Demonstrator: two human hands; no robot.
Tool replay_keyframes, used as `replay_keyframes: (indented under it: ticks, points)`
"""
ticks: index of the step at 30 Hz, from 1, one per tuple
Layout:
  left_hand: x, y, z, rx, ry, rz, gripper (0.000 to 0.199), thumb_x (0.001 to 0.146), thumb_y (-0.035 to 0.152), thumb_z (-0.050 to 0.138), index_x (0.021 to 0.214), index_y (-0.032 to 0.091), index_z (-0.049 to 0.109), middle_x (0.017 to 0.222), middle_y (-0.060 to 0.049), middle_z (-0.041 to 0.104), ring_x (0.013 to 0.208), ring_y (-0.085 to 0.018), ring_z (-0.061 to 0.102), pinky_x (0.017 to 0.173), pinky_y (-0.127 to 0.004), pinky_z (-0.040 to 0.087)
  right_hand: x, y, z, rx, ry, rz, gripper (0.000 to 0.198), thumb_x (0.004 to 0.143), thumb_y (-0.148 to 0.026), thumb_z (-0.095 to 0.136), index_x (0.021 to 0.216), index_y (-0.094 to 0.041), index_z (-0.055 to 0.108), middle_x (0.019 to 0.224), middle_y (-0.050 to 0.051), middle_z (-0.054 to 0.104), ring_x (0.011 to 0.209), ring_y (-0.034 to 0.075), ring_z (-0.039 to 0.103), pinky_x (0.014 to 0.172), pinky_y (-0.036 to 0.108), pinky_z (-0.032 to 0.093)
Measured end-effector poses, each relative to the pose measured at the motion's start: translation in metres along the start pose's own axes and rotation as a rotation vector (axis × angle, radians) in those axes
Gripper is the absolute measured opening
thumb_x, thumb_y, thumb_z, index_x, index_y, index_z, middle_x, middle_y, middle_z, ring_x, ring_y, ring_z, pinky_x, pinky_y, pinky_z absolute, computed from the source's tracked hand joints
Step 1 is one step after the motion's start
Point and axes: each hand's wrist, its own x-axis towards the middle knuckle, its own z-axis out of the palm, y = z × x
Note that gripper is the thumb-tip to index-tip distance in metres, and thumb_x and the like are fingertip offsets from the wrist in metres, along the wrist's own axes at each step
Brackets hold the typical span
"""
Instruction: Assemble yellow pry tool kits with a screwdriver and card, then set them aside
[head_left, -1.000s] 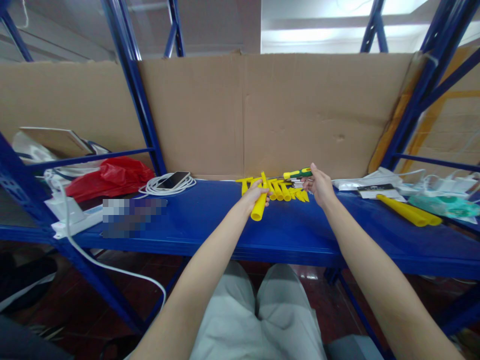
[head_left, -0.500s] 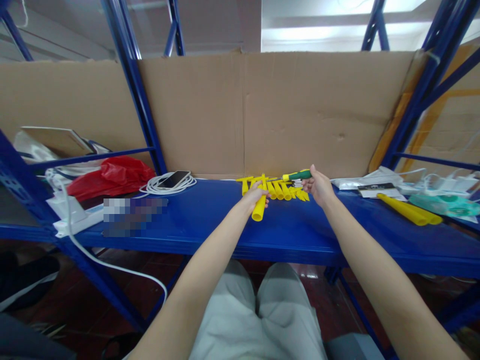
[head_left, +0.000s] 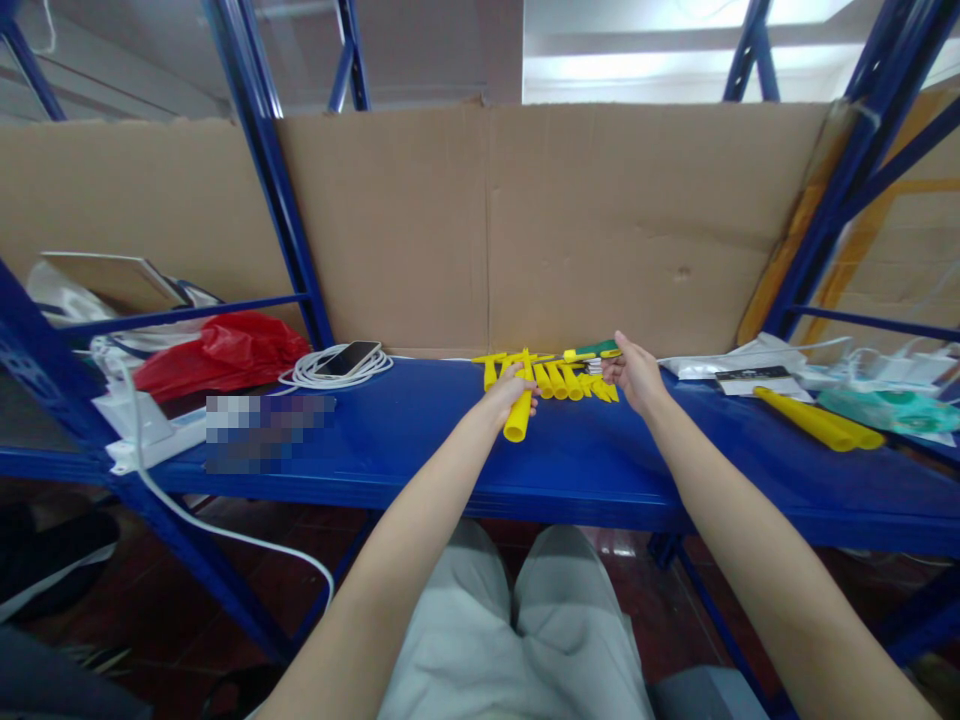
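Observation:
My left hand (head_left: 510, 393) is wrapped round a yellow tapered tube (head_left: 516, 425), its wide round opening facing me. My right hand (head_left: 634, 372) is closed on the end of a screwdriver (head_left: 596, 351) with a green and yellow handle. The thin shaft of the screwdriver points left, toward the narrow upper end of the tube; whether its tip touches the tube I cannot tell. Just behind and right of my left hand lie several more yellow tubes (head_left: 557, 383) in a row. Beside them are small pointed yellow pieces (head_left: 600, 388), close to my right fingers.
The blue shelf (head_left: 420, 430) has a cardboard sheet (head_left: 600, 220) along its back. At left are a phone (head_left: 349, 359) on a coiled white cable (head_left: 300, 374) and a red plastic bag (head_left: 232, 352). Larger yellow cones (head_left: 814, 420) and a white packet (head_left: 735, 358) lie at right.
The screwdriver handle has turned in my right fingers, with more yellow showing on it. My right hand has shifted slightly left; my left hand and the tube stay put.

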Motion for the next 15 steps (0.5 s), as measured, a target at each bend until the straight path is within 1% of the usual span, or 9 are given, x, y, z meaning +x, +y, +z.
replay_keyframes:
  ticks: [6, 9, 12, 15]
  points:
    - [-0.006, 0.003, 0.001, 0.011, 0.003, -0.003, 0.073, 0.086, 0.004, 0.045, 0.15, 0.029, 0.022, 0.075, 0.0, 0.058, 0.041, -0.007, 0.046, 0.039, -0.018, 0.036, -0.005, -0.003, 0.003, -0.019, 0.079, 0.048, 0.045, 0.078, -0.061, 0.066, 0.069, -0.022, 0.047, 0.045, -0.003, 0.052, 0.033, 0.008, 0.043, 0.032, 0.018, 0.031]
    - [-0.007, 0.004, 0.001, 0.014, -0.001, -0.008, 0.073, 0.086, 0.002, 0.044, 0.15, 0.028, 0.021, 0.074, 0.0, 0.057, 0.04, -0.008, 0.046, 0.039, -0.018, 0.036, -0.009, -0.007, 0.005, 0.018, 0.095, 0.076, 0.042, 0.081, -0.059, 0.063, 0.072, -0.021, 0.052, 0.044, -0.003, 0.053, 0.032, 0.008, 0.042, 0.031, 0.018, 0.029]
    - [-0.006, 0.003, 0.001, 0.011, -0.001, -0.004, 0.073, 0.086, 0.002, 0.044, 0.151, 0.028, 0.02, 0.077, -0.001, 0.059, 0.041, -0.007, 0.046, 0.04, -0.019, 0.036, -0.01, -0.012, 0.006, 0.088, 0.061, 0.091, 0.036, 0.085, -0.055, 0.062, 0.083, -0.019, 0.059, 0.045, -0.003, 0.056, 0.032, 0.008, 0.044, 0.033, 0.017, 0.033]
    - [-0.004, 0.002, 0.001, 0.021, 0.005, -0.002, 0.073, 0.087, 0.004, 0.044, 0.151, 0.029, 0.019, 0.081, -0.002, 0.061, 0.041, -0.007, 0.045, 0.041, -0.019, 0.038, -0.01, -0.014, 0.005, 0.169, -0.021, 0.1, 0.027, 0.088, -0.046, 0.061, 0.087, -0.02, 0.059, 0.051, -0.002, 0.061, 0.037, 0.008, 0.05, 0.039, 0.017, 0.04]
